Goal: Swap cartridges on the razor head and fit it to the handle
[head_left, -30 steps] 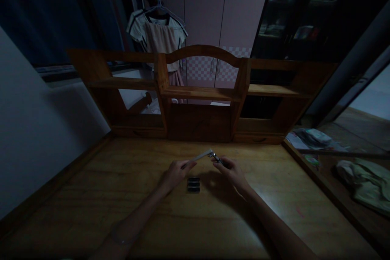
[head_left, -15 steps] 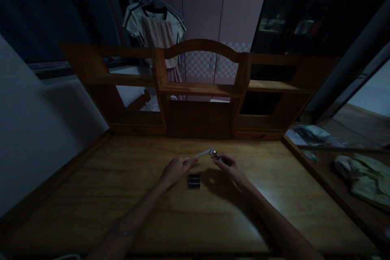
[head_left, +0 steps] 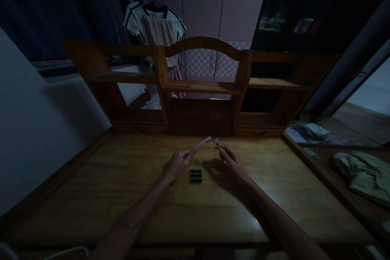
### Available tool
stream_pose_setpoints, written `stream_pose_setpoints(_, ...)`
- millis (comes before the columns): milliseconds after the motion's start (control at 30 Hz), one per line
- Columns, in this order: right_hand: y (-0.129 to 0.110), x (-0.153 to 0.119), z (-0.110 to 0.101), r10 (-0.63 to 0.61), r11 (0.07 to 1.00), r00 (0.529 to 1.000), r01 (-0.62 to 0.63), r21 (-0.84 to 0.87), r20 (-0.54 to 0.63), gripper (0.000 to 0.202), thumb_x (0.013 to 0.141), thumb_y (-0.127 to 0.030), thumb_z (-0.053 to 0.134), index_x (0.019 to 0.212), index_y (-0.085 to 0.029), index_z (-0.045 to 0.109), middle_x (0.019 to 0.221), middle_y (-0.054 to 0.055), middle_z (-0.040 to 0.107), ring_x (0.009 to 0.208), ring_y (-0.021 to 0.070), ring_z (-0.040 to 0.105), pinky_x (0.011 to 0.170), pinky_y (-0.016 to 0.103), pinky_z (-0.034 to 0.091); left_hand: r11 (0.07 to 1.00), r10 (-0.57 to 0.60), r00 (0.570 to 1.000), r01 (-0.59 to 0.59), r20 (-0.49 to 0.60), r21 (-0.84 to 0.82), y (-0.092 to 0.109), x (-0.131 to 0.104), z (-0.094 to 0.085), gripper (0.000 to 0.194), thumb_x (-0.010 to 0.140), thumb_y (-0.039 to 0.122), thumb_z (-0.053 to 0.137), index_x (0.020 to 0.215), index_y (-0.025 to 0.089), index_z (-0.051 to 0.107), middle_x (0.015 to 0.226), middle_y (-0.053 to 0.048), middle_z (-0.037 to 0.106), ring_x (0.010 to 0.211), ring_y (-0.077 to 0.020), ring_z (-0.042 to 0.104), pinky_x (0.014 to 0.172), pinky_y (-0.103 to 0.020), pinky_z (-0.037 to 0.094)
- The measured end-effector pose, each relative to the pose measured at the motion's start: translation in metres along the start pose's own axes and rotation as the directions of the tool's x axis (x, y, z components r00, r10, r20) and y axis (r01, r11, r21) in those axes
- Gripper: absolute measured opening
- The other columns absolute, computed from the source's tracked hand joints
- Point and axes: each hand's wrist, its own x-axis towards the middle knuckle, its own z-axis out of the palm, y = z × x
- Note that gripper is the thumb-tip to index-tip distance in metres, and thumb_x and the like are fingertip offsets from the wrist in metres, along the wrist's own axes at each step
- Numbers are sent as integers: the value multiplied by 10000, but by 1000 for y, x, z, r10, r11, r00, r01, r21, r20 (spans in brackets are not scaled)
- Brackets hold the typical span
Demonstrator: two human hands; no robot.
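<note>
My left hand [head_left: 180, 164] is closed round a slim, whitish stick [head_left: 202, 143] that looks like a brush; its far end is too small to make out. It points up and right, towards the other hand. My right hand [head_left: 233, 160] is closed on the handle of a razor [head_left: 216, 142], whose shiny metal head faces up and left. A narrow gap separates the razor head from the stick's tip. Below and between both hands, a small clear pack of dark razor cartridges [head_left: 196, 176] lies on the wooden desk [head_left: 137, 199].
A wooden shelf unit [head_left: 201, 86] with small drawers stands along the desk's back edge. On the left is a white wall [head_left: 55, 130]. Clothes [head_left: 158, 28] hang behind the shelf, and a light-coloured bag or cloth [head_left: 362, 174] lies off to the right.
The stick's tip has come away from the razor head, and the stick is tilted more steeply. Both hands sit slightly higher in view, and the razor has turned more upright.
</note>
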Motion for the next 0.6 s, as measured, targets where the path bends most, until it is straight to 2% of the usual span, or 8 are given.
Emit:
stream_pose_setpoints(133, -2, -2, 3, -11, 999, 1000, 12, -36, 6, 404, 903, -520, 451, 1067, -200, 636, 792, 9, 556, 709, 159, 515, 611, 240, 405, 999, 7, 999, -5, 32, -53, 1, -2, -1, 533, 867, 576, 378, 688, 116, 576, 600, 5, 421, 587, -117, 364, 543, -230, 274)
stream_pose_setpoints(300, -6, -4, 6, -35, 998, 998, 37, -51, 42, 393, 915, -494, 440, 1086, -199, 635, 829, 24, 578, 747, 169, 533, 627, 246, 417, 993, 73, 989, -60, 130, -98, -4, -1, 3, 492, 870, 541, 399, 635, 125, 516, 605, 15, 375, 594, -108, 342, 539, -223, 251)
stream_pose_setpoints(467, -5, -6, 7, -31, 998, 998, 33, -47, 53, 370, 909, -499, 451, 1049, -221, 651, 823, 31, 588, 722, 168, 528, 617, 250, 420, 994, 43, 997, -35, 71, -102, -9, 3, 3, 492, 866, 554, 395, 659, 126, 522, 619, 14, 374, 599, -110, 331, 546, -228, 254)
stream_pose_setpoints(600, -5, -6, 6, -21, 999, 998, 22, -25, 64, 371, 911, -497, 456, 1065, -217, 645, 852, 27, 596, 717, 163, 529, 606, 244, 413, 994, 40, 996, -33, 74, -101, -10, 4, 3, 483, 859, 554, 406, 631, 135, 482, 611, 19, 350, 598, -108, 320, 542, -224, 245)
